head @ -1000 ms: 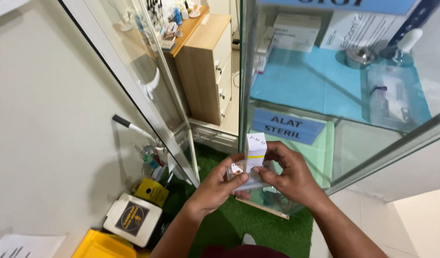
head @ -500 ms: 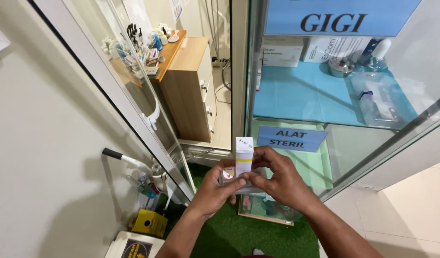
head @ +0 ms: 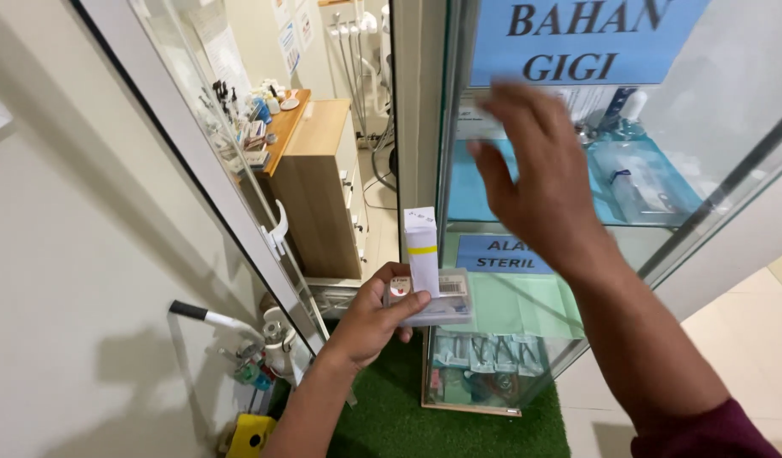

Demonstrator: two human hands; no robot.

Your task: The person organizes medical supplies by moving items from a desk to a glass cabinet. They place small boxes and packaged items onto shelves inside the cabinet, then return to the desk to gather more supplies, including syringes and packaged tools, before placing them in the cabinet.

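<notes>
**White box and clear case in the left hand, right hand raised at the cabinet**

White and slim, a carton [head: 422, 252] with a yellow band stands upright at the centre of the frame, pinched together with a flat clear case [head: 437, 298] that lies beneath and behind it. The left hand [head: 372, 322] holds both: its grip is clamped on them, thumb pressed across the front of the carton's lower end, fingers under the case. The case shows a small red-and-white sticker at its left end and a barcode label at its right.

The right hand [head: 539, 174] is up in the upper right of the frame, fingers spread apart and slightly blurred, holding nothing. It hovers in front of the glass cabinet [head: 662, 246], just below a blue sign [head: 577, 38] and well above the carton.

Behind the glass, a blue-lined shelf [head: 471, 191] carries a clear bag [head: 641, 178] at the right. A second, smaller blue sign [head: 501, 254] sits below, over a green-lined shelf [head: 510, 305]. At the cabinet's bottom lie pouches of tools [head: 484, 352].

Green turf [head: 399, 416] covers the floor in the lower centre. At upper left of centre stands a wooden drawer unit [head: 319, 182], with small bottles on the desk [head: 280, 127] beside it. A yellow bin [head: 251, 432] sits at the lower left.
</notes>
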